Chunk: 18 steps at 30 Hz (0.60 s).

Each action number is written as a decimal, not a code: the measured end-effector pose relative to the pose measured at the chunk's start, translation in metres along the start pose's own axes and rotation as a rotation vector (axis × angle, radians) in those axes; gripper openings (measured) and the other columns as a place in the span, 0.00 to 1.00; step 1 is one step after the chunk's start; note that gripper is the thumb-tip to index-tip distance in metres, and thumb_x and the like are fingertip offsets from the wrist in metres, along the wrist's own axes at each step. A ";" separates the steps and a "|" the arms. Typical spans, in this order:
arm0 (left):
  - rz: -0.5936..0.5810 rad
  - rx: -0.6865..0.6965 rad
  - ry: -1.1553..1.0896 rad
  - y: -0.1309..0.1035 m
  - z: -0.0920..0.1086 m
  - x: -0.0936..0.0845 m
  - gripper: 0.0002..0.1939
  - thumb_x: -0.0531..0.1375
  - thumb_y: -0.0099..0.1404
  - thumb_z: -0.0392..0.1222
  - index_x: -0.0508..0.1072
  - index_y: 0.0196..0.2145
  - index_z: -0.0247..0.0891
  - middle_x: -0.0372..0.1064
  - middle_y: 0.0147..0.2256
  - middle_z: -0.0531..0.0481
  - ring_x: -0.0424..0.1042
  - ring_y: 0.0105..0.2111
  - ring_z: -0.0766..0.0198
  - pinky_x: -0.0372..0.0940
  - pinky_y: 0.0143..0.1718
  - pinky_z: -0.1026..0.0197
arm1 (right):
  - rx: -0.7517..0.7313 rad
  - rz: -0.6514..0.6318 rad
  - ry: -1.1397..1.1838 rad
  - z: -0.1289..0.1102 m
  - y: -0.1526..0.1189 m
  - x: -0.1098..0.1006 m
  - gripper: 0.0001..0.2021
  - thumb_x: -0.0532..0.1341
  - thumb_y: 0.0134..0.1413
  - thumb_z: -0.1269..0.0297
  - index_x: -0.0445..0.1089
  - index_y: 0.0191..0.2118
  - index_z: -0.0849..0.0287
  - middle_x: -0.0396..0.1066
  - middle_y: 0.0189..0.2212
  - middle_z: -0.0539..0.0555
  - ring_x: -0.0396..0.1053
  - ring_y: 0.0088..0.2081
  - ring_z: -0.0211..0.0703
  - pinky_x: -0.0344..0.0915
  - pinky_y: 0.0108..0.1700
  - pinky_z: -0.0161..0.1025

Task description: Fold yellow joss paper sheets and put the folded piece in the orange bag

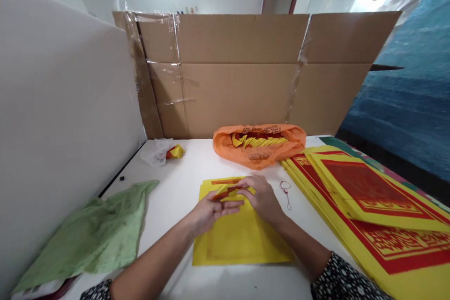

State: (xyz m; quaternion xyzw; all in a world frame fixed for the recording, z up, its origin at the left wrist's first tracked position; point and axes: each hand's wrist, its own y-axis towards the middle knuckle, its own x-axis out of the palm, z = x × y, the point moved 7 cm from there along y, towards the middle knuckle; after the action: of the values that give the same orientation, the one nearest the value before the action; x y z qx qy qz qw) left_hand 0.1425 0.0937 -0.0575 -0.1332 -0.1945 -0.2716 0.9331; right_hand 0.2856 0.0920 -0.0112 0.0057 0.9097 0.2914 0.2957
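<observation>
Between both hands is a small folded piece of red and yellow paper (222,192), raised a little over the yellow sheets. My left hand (211,212) holds its left end between thumb and fingers, palm turned up. My right hand (259,194) pinches its right end with thumb and forefinger. Below them, a stack of yellow paper sheets (242,243) lies flat on the white table, with a red strip (225,181) showing along its far edge. Part of the folded piece is hidden by the fingers.
An orange plastic bag (258,157) with several folded yellow papers stands behind the hands. Red-printed yellow sheets (383,187) are piled at right. A red cord loop (286,194) lies near my right hand. At left are a green cloth (101,234), clear plastic (157,152) and a folded paper piece (176,151). Cardboard (239,89) stands behind.
</observation>
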 end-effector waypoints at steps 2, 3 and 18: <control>-0.054 0.017 -0.147 -0.001 0.006 0.003 0.24 0.59 0.50 0.32 0.77 0.46 0.34 0.70 0.53 0.41 0.67 0.56 0.47 0.60 0.59 0.49 | -0.064 -0.006 -0.033 -0.005 0.005 -0.003 0.06 0.57 0.60 0.70 0.71 0.36 0.56 0.74 0.35 0.52 0.68 0.40 0.46 0.59 0.47 0.45; -0.058 0.020 -0.195 -0.002 0.009 0.004 0.22 0.59 0.52 0.35 0.77 0.46 0.32 0.69 0.54 0.40 0.65 0.58 0.46 0.60 0.59 0.48 | -0.076 -0.018 -0.034 -0.005 0.007 -0.004 0.06 0.56 0.60 0.70 0.70 0.36 0.56 0.74 0.35 0.52 0.68 0.41 0.45 0.59 0.47 0.45; 0.371 0.283 -0.224 0.000 0.013 -0.032 0.21 0.72 0.54 0.40 0.70 0.43 0.36 0.74 0.34 0.49 0.75 0.33 0.65 0.71 0.38 0.64 | 0.123 -0.143 0.240 -0.009 -0.016 0.037 0.10 0.61 0.57 0.64 0.66 0.45 0.55 0.65 0.42 0.53 0.66 0.42 0.43 0.63 0.46 0.40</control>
State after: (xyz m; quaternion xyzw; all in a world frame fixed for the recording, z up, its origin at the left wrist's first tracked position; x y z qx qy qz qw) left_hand 0.1137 0.1129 -0.0595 -0.0641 -0.3050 -0.0497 0.9489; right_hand 0.2524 0.0809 -0.0335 -0.0760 0.9527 0.2118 0.2042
